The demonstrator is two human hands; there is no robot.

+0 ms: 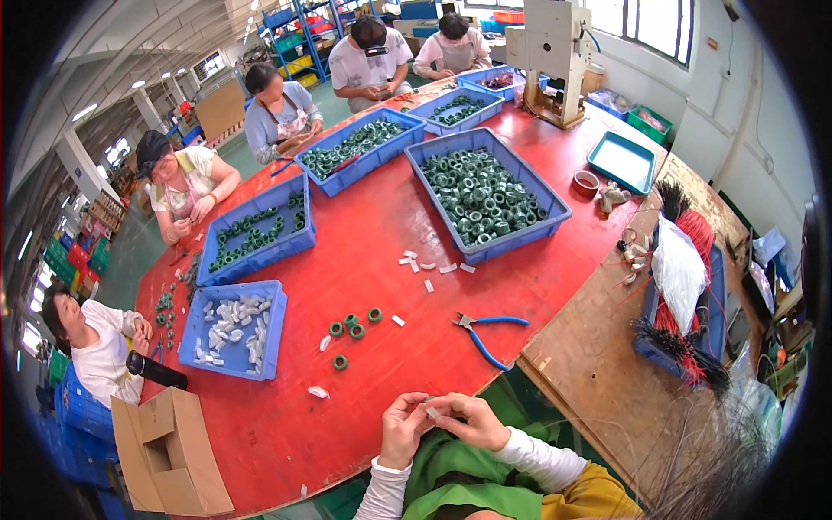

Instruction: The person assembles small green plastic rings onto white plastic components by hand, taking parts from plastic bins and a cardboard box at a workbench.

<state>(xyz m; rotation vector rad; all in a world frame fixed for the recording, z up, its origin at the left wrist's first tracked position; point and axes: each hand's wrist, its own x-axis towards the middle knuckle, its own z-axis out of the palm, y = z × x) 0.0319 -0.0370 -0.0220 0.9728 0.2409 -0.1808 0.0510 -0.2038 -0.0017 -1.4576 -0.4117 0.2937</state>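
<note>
My left hand (pixel 404 432) and my right hand (pixel 474 423) meet at the table's near edge, fingers pinched together. Between their fingertips is a small whitish translucent piece (pixel 433 413); whether a green ring is held with it is hidden by the fingers. On the red table (pixel 381 381) ahead lie several dark green rings (pixel 340 362) and a few loose white pieces (pixel 319 393). Blue-handled cutting pliers (pixel 485 334) rest to the right of the rings, jaws apart.
A large blue tray (pixel 563 212) is heaped with green rings; a smaller blue tray (pixel 186 338) holds white pieces. An open cardboard box (pixel 208 468) and black bottle (pixel 156 370) stand left. Wire bundles (pixel 693 230) lie right. Several people (pixel 186 178) sit around the table.
</note>
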